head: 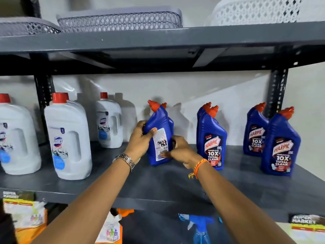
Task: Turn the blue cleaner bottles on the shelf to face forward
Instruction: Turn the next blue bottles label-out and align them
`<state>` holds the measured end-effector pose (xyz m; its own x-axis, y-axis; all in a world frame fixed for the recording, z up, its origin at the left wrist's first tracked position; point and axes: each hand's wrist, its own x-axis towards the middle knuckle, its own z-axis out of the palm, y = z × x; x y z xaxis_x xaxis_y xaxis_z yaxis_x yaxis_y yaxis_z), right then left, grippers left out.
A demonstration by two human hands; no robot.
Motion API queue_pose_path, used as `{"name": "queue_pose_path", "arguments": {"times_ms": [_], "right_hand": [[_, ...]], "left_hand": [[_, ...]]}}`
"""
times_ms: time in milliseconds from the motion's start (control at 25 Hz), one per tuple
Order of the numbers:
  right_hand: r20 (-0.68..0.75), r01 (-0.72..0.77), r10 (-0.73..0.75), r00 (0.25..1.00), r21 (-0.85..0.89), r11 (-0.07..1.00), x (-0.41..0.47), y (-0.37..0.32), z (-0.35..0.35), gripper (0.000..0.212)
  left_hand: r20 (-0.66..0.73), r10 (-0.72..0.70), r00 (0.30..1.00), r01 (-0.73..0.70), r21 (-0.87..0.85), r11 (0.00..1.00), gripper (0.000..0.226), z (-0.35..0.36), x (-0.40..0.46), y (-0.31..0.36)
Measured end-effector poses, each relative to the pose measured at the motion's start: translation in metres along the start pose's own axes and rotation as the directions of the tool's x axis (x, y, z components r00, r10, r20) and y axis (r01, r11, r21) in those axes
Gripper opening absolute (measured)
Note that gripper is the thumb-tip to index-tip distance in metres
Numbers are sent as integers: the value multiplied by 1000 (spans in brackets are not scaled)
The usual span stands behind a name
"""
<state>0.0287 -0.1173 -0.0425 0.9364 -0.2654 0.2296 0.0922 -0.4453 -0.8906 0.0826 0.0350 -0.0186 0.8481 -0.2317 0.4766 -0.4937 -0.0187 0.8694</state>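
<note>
A blue cleaner bottle [159, 124] with a red cap stands on the grey shelf [158, 184], its white back label with a barcode turned toward me. My left hand [140, 140] grips its left side and my right hand [181, 150] holds its lower right side. Another blue bottle [171, 123] stands right behind it, mostly hidden. To the right, a pair of blue bottles [212, 140] shows the front label, and further right another pair [279, 147] also faces forward.
Three white jugs with red caps [67, 138] stand on the left of the shelf. A black upright post [277, 92] rises at the back right. Mesh baskets [119, 20] sit on the shelf above. Packets and a spray bottle [200, 228] lie below.
</note>
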Motion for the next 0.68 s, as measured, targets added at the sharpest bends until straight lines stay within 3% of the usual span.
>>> {"name": "queue_pose_path", "arguments": {"times_ms": [80, 160, 280, 360, 440, 560, 680], "right_hand": [[-136, 94, -91, 987, 19, 995, -13, -19, 6, 52], [-301, 217, -236, 924, -95, 972, -27, -37, 17, 49], [-395, 288, -384, 835, -281, 915, -42, -51, 31, 59], [-329, 239, -314, 891, -248, 939, -43, -53, 35, 77], [-239, 186, -204, 950, -93, 978, -37, -54, 28, 87], [-204, 111, -107, 973, 11, 994, -23, -46, 15, 84], [-151, 33, -43, 988, -69, 997, -11, -32, 17, 76]], "left_hand": [[-60, 73, 996, -66, 106, 992, 34, -6, 4, 16], [-72, 69, 995, -56, 176, 983, 49, -10, 4, 40], [-127, 35, 991, -33, 20, 999, 51, -5, -2, 66], [-152, 58, 987, -78, -127, 989, 33, -4, -1, 72], [-56, 73, 996, -86, -287, 954, 24, -11, 2, 68], [85, 85, 993, -51, -347, 936, 31, -22, 12, 48], [153, 34, 988, 24, -362, 932, 37, -23, 17, 21]]}}
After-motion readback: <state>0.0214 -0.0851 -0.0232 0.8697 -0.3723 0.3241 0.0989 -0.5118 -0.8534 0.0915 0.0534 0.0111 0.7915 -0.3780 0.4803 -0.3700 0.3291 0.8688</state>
